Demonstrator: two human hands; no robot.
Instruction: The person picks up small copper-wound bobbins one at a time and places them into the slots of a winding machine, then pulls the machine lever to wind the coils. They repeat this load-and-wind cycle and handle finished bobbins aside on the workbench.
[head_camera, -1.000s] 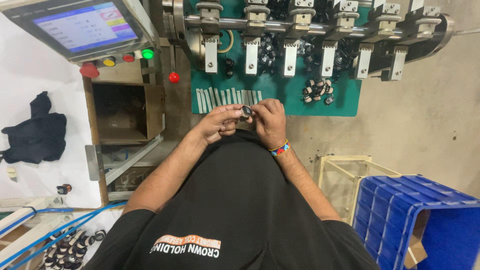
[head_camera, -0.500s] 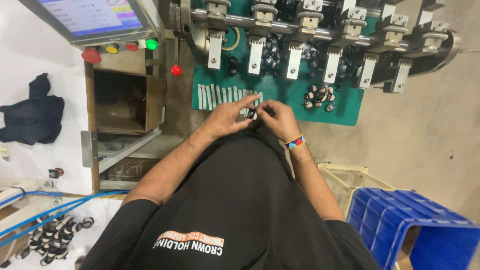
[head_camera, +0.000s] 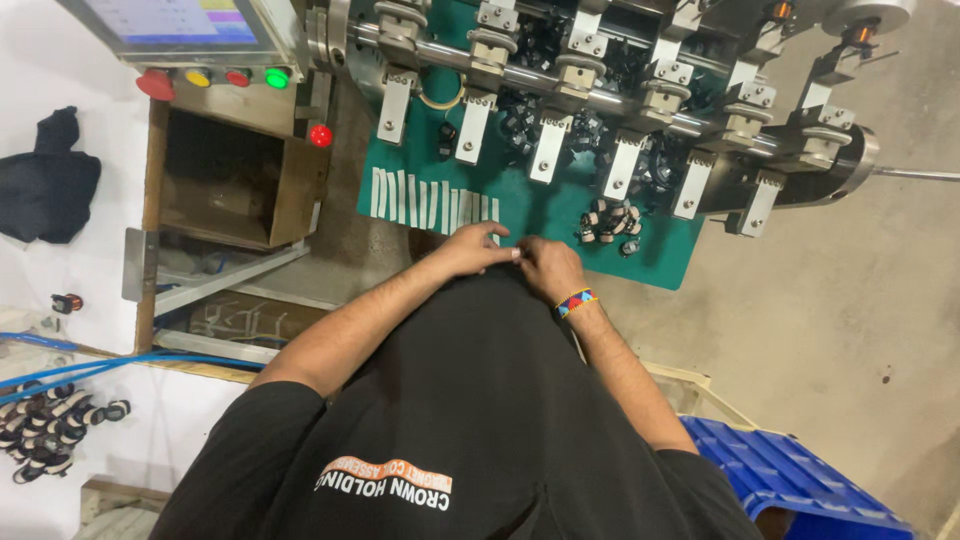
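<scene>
At the far left, a heap of small black wound coils with pale tape bands (head_camera: 55, 430) lies on a white surface beside blue hoses (head_camera: 90, 362), well apart from the hands. Above it a dark crumpled cloth (head_camera: 45, 180) rests on the same white top, and a control panel with red, yellow and green round buttons (head_camera: 215, 78) hangs under a screen. Further right, a row of narrow white strips (head_camera: 430, 205) lies side by side on the green work mat (head_camera: 545, 215) beneath a steel shaft carrying a line of grey metal clamp arms (head_camera: 550, 110). The person's left hand (head_camera: 470, 250) reaches to the near edge of the mat, fingers curled and bunched, touching the end of the strip row; whether it actually pinches a strip cannot be told, since the fingertips are too small to read. The right hand (head_camera: 545, 268), with a multicoloured woven wristband (head_camera: 575, 302), is drawn up against the left, fingertips meeting it, and what it holds, if anything, is hidden. The strips look thin, light and limp, likely to bend or flutter, so they seem best taken by one end between thumb and forefinger. Just right of the hands sits a small cluster of black-and-cream ring coils (head_camera: 610, 222) on the mat, and a blue plastic crate (head_camera: 790, 480) stands at the lower right.
</scene>
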